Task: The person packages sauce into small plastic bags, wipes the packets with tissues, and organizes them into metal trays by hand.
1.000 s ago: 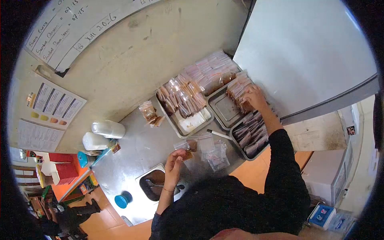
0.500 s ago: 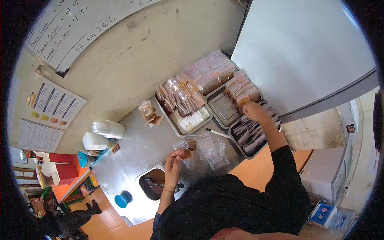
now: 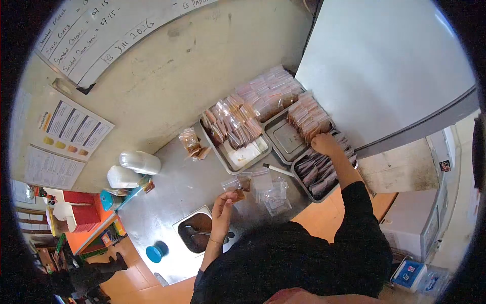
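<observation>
My left hand [image 3: 221, 209] pinches a small clear plastic sachet of brown sauce [image 3: 240, 194] above the steel table. Flat empty clear bags [image 3: 273, 195] lie just to its right. Below it sits a steel container of brown sauce [image 3: 195, 230] with a spoon handle resting in it. My right hand [image 3: 326, 144] is closed at the near end of a row of filled sachets [image 3: 307, 117] standing in a steel tray [image 3: 283, 136]. Whether its fingers hold a sachet is hidden. Beneath that wrist, a second tray holds dark-filled sachets [image 3: 316, 175].
Another tray [image 3: 238, 164] holds reddish sachets, with paler sachets [image 3: 268, 91] piled behind. A white marker [image 3: 278, 169] lies by the trays. Loose sachets [image 3: 192, 144], wrapped white containers [image 3: 139, 162] and a teal lid [image 3: 154, 253] are on the left. A white panel [image 3: 385, 66] stands at right.
My right hand's fingers have curled in more and shifted slightly towards the near corner of the tray, off the end sachet. My left hand keeps its sachet; the view has shifted slightly.
</observation>
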### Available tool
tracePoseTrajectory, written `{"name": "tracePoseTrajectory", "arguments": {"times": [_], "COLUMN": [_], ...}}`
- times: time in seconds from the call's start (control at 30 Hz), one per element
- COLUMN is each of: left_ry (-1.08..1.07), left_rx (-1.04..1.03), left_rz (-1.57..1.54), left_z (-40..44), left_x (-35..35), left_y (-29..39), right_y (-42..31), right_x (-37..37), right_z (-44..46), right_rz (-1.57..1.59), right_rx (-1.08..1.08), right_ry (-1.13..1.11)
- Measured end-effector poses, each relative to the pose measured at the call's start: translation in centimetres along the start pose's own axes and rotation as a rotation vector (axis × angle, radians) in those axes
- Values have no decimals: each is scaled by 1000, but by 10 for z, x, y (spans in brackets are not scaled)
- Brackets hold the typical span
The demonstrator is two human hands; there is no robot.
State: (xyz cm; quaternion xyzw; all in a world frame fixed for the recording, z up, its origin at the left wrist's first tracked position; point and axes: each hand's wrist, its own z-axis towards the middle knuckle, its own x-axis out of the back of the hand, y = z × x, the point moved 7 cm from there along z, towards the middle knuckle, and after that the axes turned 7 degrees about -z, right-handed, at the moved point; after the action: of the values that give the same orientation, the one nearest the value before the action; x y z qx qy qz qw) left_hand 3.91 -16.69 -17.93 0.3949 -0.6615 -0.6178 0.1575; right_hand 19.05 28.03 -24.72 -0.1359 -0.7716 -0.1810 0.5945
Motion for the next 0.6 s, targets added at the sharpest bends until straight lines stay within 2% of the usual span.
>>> {"name": "tracePoseTrajectory", "arguments": {"times": [0.07, 0.1, 0.2, 0.27, 0.3, 0.37, 0.4, 0.47, 0.53, 0.6], "left_ry": [-1, -7, 0, -3, -5, 34, 63, 83, 99, 111], "left_rx": [4, 10, 27, 14, -3, 19, 46, 34, 22, 30], "left_rz": [-11, -22, -51, -24, 3, -26, -55, -46, -34, -49], "left_z": [0, 0, -4, -5, -6, -10, -13, -17, -20, -22], "left_x": [2, 2, -2, 0, 2, 7, 10, 13, 17, 20], "left_y": [-2, -2, 5, 5, 7, 7, 5, 11, 13, 12], "right_y": [-3, -4, -6, -13, -18, -23, -38, -89, -154, -214], "right_x": [12, 17, 19, 31, 33, 39, 51, 83, 81, 59], "right_z": [-3, -3, -2, -7, -7, -3, -3, -5, -7, -10], "right_rz": [-25, -24, 36, 43, 44, -110, -112, 122, 351, 371], "right_rx": [-56, -54, -12, -16, -8, -146, -137, 10, 43, 106], "right_ry": [-175, -175, -123, 137, 139, 30, 29, 228, 69, 14]}}
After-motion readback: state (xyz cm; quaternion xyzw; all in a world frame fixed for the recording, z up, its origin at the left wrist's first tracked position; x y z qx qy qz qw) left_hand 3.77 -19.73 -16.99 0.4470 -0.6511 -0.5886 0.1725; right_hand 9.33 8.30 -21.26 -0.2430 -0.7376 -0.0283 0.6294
